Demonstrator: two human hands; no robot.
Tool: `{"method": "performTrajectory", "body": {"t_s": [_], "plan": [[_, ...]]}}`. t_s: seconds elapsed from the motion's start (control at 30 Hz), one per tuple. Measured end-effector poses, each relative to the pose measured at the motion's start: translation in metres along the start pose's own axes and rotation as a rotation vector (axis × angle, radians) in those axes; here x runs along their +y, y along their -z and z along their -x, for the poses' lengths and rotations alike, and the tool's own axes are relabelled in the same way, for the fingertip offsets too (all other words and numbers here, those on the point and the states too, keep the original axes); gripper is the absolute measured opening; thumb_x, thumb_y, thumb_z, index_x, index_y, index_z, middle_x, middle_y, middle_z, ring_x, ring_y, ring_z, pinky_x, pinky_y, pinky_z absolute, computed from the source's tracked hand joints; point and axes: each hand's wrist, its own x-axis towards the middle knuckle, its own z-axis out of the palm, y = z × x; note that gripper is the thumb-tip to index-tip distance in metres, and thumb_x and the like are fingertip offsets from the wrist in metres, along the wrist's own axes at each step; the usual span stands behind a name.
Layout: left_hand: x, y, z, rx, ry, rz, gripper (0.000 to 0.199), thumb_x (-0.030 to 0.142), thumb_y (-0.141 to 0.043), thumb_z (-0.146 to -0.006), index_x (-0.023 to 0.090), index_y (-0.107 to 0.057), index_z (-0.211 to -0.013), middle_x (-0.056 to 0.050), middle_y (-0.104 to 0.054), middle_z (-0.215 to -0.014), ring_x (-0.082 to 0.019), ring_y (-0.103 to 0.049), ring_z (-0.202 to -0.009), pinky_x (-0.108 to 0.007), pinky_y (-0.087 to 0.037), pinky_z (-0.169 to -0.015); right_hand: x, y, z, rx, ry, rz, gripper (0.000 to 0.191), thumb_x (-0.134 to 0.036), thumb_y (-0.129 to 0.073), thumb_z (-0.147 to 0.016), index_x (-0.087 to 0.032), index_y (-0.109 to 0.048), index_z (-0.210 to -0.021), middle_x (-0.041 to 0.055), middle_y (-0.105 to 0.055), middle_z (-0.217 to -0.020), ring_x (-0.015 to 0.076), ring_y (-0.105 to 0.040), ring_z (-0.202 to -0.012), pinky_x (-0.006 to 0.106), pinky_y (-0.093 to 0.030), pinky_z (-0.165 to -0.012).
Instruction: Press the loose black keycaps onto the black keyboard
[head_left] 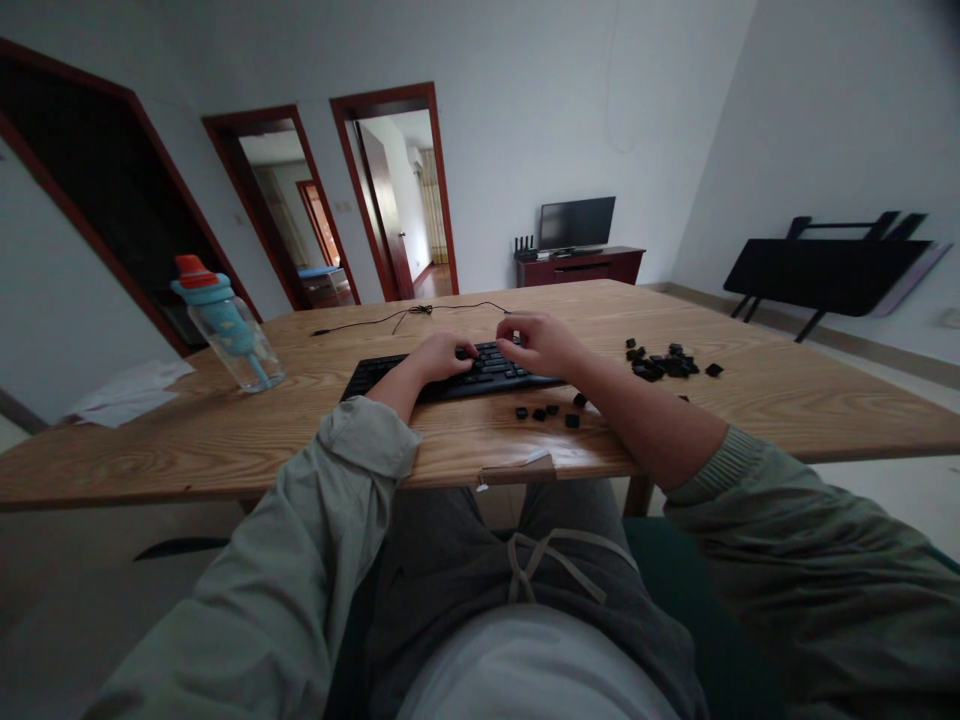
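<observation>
A black keyboard point(487, 378) lies on the wooden table in front of me. My left hand point(441, 358) rests over its middle, fingers bent together at the keys; whatever they hold, if anything, is hidden. My right hand point(538, 342) is curled just above the keyboard's right part, thumb and fingertips close together, and nothing can be made out between them. Several loose black keycaps point(572, 421) lie on the near side of the keyboard. A bigger pile of black keycaps point(664, 364) sits to the right, beyond my right forearm.
The wooden table point(247, 440) has a clear bottle point(238, 345) with a red and blue lid at left, beside white papers point(131, 392). A black cable point(421, 311) runs behind the keyboard. Torn brown tape point(517, 471) is at the front edge. A monitor point(577, 223) stands farther back.
</observation>
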Motion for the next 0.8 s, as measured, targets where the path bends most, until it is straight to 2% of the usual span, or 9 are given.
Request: {"method": "performTrajectory", "body": {"t_s": [0.27,0.57,0.8], "plan": [[0.0036,0.0015,0.0010,0.048,0.083,0.103,0.030,0.021,-0.062,-0.073,0.015,-0.075,-0.099,-0.006,-0.074,-0.092,-0.018,-0.064,-0.081,-0.028,-0.049,-0.076,-0.0011,0.0006,0.0003,0.008,0.004,-0.006,0.020,-0.030,-0.054,-0.083,-0.016,-0.068,-0.084,0.0055,-0.067,-0.080,0.0165,-0.056,-0.069,0.029,-0.038,-0.065],[-0.0016,0.0004,-0.0023,-0.017,0.031,0.081,0.031,0.020,-0.060,-0.076,0.016,-0.078,-0.101,-0.006,-0.075,-0.094,-0.018,-0.065,-0.081,-0.029,-0.049,-0.081,0.0017,-0.0010,0.0000,-0.004,0.000,0.013,0.021,-0.031,-0.054,-0.084,-0.016,-0.070,-0.085,0.0058,-0.068,-0.080,0.0169,-0.056,-0.071,0.029,-0.038,-0.066],[-0.0057,0.0012,-0.0049,-0.058,-0.051,-0.011,0.029,0.021,-0.059,-0.077,0.020,-0.079,-0.098,-0.005,-0.074,-0.105,-0.019,-0.065,-0.093,-0.027,-0.048,-0.092,0.0025,-0.0017,0.0006,-0.012,0.002,0.005,0.022,-0.031,-0.054,-0.084,-0.016,-0.071,-0.084,0.0063,-0.067,-0.081,0.0168,-0.056,-0.071,0.029,-0.039,-0.067]]}}
